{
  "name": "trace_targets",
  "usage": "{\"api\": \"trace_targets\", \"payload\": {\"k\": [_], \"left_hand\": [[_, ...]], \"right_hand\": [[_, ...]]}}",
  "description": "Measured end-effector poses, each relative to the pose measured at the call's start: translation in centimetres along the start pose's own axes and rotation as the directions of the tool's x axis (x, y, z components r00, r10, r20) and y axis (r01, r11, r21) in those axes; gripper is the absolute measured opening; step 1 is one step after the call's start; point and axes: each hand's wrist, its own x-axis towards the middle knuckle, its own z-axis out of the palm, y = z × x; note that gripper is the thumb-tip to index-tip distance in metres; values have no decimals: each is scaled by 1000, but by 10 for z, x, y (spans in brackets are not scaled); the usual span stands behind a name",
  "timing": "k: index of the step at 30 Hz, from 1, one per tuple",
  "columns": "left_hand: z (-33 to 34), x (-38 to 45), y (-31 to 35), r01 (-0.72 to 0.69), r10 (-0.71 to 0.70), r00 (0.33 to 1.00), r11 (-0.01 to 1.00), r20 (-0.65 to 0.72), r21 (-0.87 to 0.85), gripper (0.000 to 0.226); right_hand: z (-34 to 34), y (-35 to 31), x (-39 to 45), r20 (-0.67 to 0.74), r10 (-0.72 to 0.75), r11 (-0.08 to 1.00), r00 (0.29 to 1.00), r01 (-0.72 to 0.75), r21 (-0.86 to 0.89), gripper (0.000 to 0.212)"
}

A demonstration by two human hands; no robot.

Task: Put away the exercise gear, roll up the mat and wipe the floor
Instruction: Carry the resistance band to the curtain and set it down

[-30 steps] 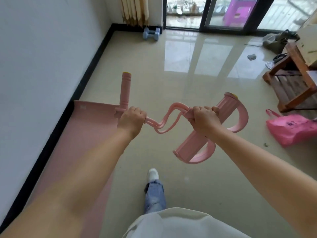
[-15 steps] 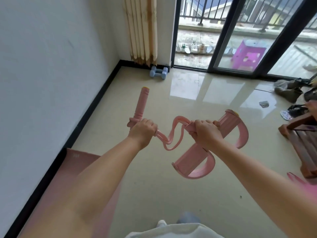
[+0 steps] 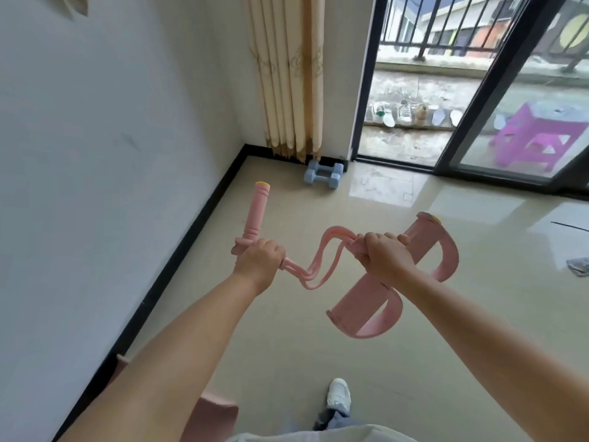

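Observation:
I carry a pink pedal resistance band in both hands at chest height over the beige floor. My left hand grips its foam handle bar, whose free end points up and away. My right hand grips the foot-pedal bar, with two pink foot loops hanging off it to the right and below. The slack rubber tubes curl between my hands. A corner of the pink exercise mat shows at the bottom left, mostly hidden by my left arm. Two light blue dumbbells lie in the far corner by the curtain.
A white wall with black skirting runs along the left. A cream curtain hangs in the corner. Sliding glass doors stand ahead, with shoes and a purple stool outside. A grey rag lies at the right. My white shoe is below.
I have walked forward towards the corner. The dumbbells, curtain and glass doors are nearer and larger, and the mat has dropped out to the bottom left. Both hands keep their hold.

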Motion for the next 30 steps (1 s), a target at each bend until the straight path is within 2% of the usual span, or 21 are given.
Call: {"api": "trace_targets", "payload": {"k": [8, 11, 13, 17, 20, 22, 25, 27, 29, 30], "left_hand": [[1, 157, -96, 11, -13, 994, 1000, 113, 11, 29], [-5, 227, -147, -62, 63, 997, 998, 45, -15, 22], [-12, 274, -178, -66, 69, 996, 997, 63, -39, 20], [-18, 363, -235, -106, 100, 988, 993, 117, 51, 29], [-22, 421, -264, -218, 201, 965, 972, 170, 85, 15], [-17, 459, -281, -303, 280, 946, 943, 167, 137, 34], [-4, 512, -305, -339, 326, 938, 934, 119, 112, 41], [-7, 543, -313, -377, 347, 918, 914, 194, 149, 35], [-4, 578, -324, -347, 307, 910, 932, 278, 107, 18], [4, 598, -330, -355, 297, 899, 924, 321, 141, 22]], "right_hand": [[-10, -19, 195, 57, -54, 998, 997, 56, -35, 30], [-13, -31, 274, 44, -37, 999, 998, 38, -34, 28], [-17, -40, 327, 40, -6, 1000, 999, 7, -30, 28], [-28, -64, 421, 40, 13, 1000, 999, -12, -14, 28], [-32, -73, 472, 70, 18, 1000, 997, -17, -12, 28], [-29, -70, 504, 99, 35, 999, 994, -34, -10, 27], [-18, -58, 554, 139, 70, 998, 988, -70, -1, 26], [-10, -50, 588, 158, 80, 997, 984, -82, 6, 25], [-1, -45, 624, 188, 84, 996, 979, -88, 12, 24], [4, -43, 640, 211, 86, 996, 974, -90, 13, 24]]}}
